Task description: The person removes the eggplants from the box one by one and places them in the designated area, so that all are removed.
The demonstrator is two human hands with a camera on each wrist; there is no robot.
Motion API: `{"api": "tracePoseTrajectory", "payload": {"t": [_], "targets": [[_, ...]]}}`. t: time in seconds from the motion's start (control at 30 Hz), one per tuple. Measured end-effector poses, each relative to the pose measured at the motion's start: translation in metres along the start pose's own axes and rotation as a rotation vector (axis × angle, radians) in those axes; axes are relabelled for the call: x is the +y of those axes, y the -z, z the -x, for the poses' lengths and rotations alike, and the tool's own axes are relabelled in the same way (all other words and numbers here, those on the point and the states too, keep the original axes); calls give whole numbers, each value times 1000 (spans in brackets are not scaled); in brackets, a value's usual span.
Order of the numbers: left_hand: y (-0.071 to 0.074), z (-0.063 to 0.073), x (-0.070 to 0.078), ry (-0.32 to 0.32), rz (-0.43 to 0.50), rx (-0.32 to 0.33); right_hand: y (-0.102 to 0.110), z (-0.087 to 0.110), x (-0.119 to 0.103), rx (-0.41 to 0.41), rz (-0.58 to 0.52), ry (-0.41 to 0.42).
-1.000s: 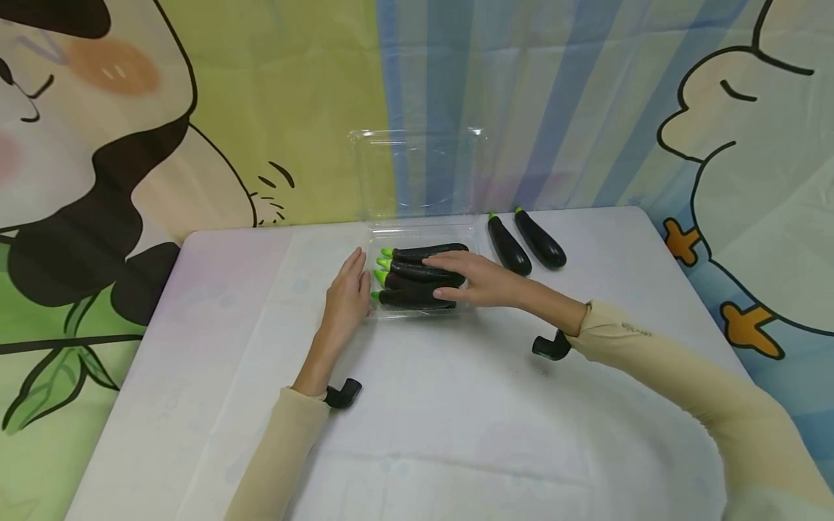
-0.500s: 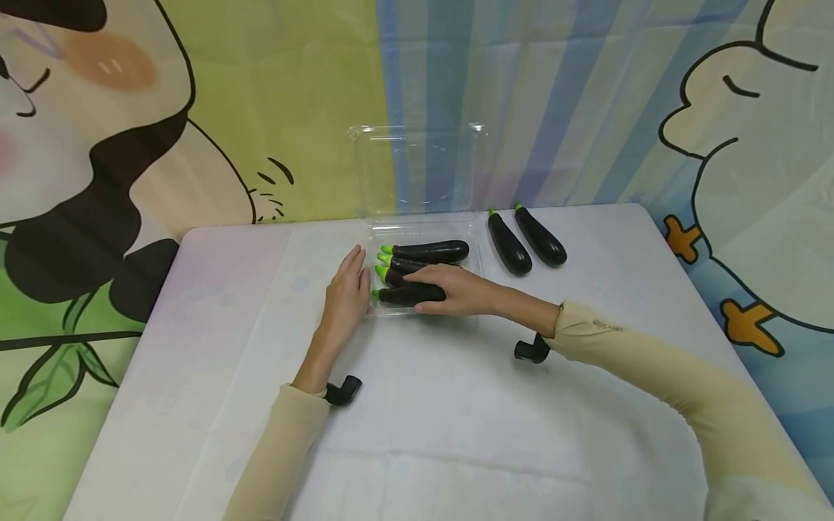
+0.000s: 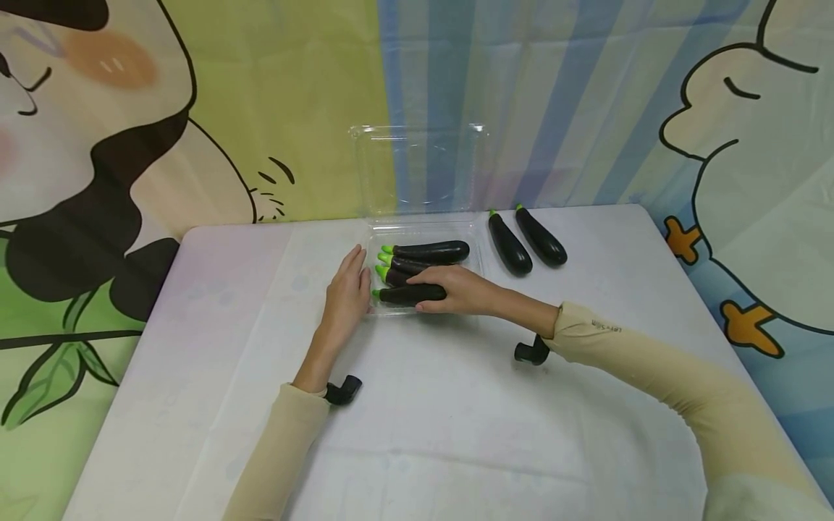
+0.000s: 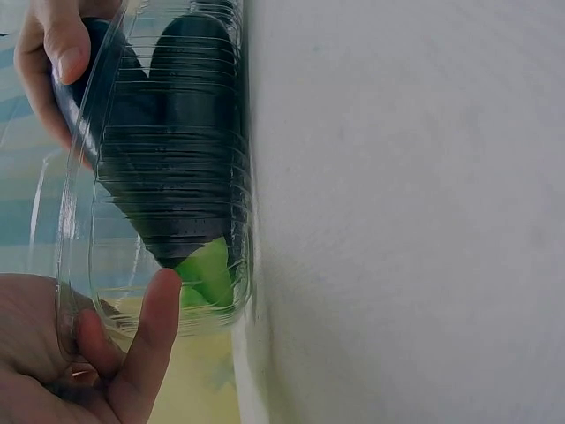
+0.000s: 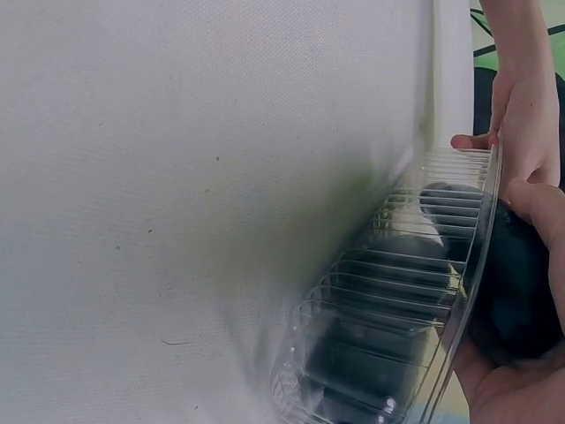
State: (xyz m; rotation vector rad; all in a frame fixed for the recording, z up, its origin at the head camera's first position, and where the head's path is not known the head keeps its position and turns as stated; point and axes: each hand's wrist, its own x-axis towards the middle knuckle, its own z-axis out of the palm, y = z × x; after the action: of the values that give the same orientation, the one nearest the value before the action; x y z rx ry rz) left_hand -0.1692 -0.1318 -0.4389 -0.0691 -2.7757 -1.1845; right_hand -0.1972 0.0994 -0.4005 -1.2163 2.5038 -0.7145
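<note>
In the head view, a clear plastic clamshell box [image 3: 417, 230] stands open near the table's far edge with several dark eggplants lying in it, green stems pointing left. My right hand [image 3: 459, 291] grips the thick end of the nearest eggplant [image 3: 407, 294], thumb on the near side and fingers over the far side. My left hand [image 3: 347, 293] rests along the box's left side, fingers fairly straight. The left wrist view has the left thumb [image 4: 154, 340] against the ribbed wall. In the right wrist view, the held eggplant [image 5: 516, 283] shows above the box rim.
Two more eggplants, a left one [image 3: 510, 244] and a right one [image 3: 541, 236], lie on the white table [image 3: 456, 420] right of the box. The transparent lid [image 3: 417, 170] stands raised against the patterned cloth backdrop [image 3: 293, 87].
My right hand has moved left and nearer the body, from over the eggplants' thick ends to a grip on the nearest one. It is nearly still over the last half second. The left hand stays put.
</note>
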Motion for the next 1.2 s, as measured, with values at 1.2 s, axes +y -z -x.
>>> {"api": "tracePoseTrajectory", "payload": {"t": [1.2], "targets": [[0,0,0,-9,-24,18,33,36,18,331,35,-196]]}}
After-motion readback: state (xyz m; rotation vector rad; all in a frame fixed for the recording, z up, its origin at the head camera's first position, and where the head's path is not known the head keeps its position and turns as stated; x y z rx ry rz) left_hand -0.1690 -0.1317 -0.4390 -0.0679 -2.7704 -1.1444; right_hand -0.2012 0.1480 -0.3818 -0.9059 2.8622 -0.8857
